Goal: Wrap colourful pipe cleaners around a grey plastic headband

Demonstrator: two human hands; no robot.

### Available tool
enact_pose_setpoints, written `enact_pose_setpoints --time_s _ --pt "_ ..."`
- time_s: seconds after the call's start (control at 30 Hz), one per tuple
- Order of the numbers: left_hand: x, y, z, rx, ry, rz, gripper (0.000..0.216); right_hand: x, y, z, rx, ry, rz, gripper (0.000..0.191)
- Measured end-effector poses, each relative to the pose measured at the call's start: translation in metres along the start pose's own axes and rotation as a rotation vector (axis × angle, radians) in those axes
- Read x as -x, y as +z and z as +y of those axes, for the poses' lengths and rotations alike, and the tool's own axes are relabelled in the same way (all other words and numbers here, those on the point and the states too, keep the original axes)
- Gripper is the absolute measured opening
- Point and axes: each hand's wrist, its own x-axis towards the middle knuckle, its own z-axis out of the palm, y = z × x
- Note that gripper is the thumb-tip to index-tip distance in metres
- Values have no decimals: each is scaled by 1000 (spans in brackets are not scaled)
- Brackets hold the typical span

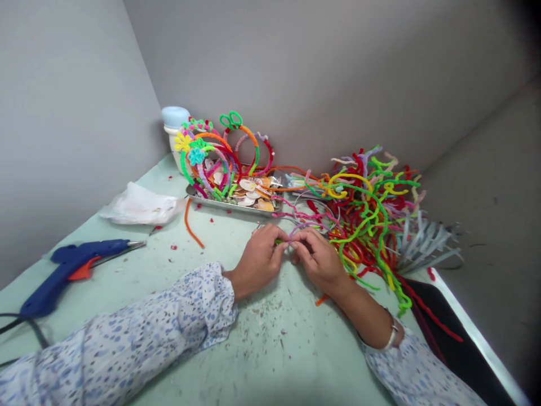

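Note:
My left hand (262, 255) and my right hand (318, 256) meet over the middle of the table, fingertips pinched close together. Between them is a purple pipe cleaner (302, 226), bent in an arc above the fingers of my right hand. A bit of green shows at the fingertips of my left hand; most of what it grips is hidden. Just behind the hands lie pink pipe cleaners (296, 211). To the right spreads a large tangle of pipe cleaners (367, 197) in red, green, yellow and other colours.
A metal tray (236, 208) of shells stands at the back, with pipe-cleaner headbands (211, 149) on it. Beside it are a white bottle with a blue cap (175, 118) and a plastic bag (141, 206). A blue glue gun (76, 265) with its cord lies left. Grey strips (426, 242) lie right.

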Motion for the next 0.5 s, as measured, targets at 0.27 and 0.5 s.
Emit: enact_pose_setpoints --time_s 0.27,0.5 --pt "0 1 0 -14 6 19 7 1 2 4 -51 27 16 12" --pt "0 1 0 -22 13 11 8 -1 0 2 -6 -7 15 10"
